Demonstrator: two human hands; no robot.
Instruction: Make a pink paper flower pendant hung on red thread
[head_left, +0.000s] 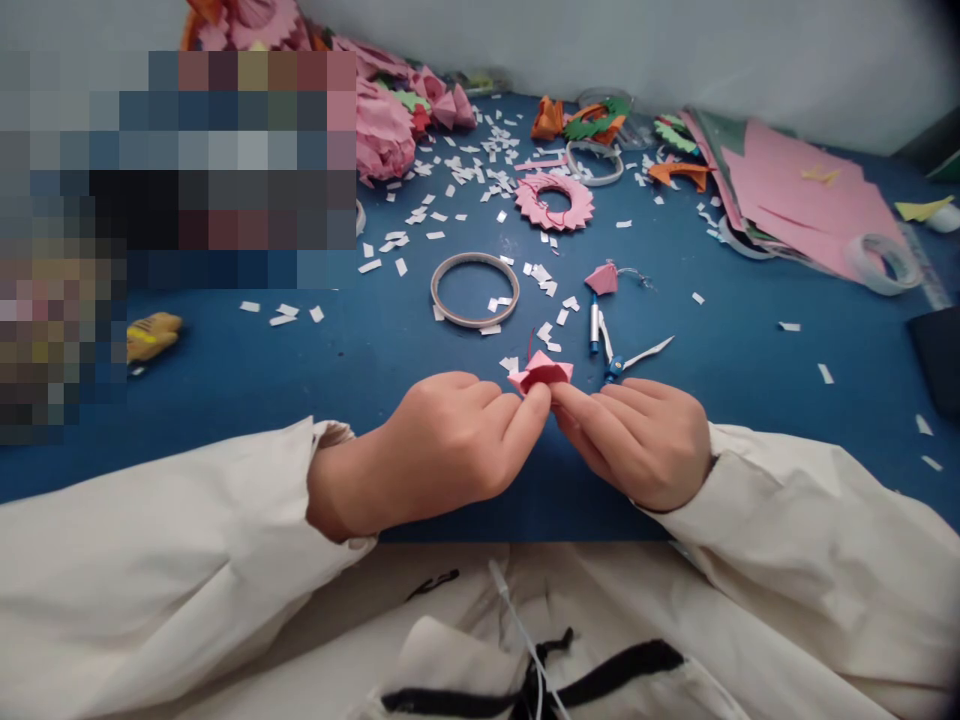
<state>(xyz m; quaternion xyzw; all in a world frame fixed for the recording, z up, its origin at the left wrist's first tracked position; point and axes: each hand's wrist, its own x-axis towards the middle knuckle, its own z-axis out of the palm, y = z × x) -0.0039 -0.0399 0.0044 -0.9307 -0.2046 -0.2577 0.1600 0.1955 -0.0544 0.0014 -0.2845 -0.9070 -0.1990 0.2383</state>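
A small pink folded paper piece is pinched between the fingertips of my left hand and my right hand. Both hands are closed, just above the near part of the blue table. A red thread rises beside the folded paper. Just beyond my right hand lie open scissors, their handles partly hidden by my fingers. Touching or close to them is a blue and silver pen-like stick. Another pink folded piece, with a thin string, rests behind that stick.
A tape ring lies ahead of my left hand. White paper scraps are scattered over the table. Farther back are a pink pleated paper ring and a clear ring. Pink sheets and a tape roll lie right.
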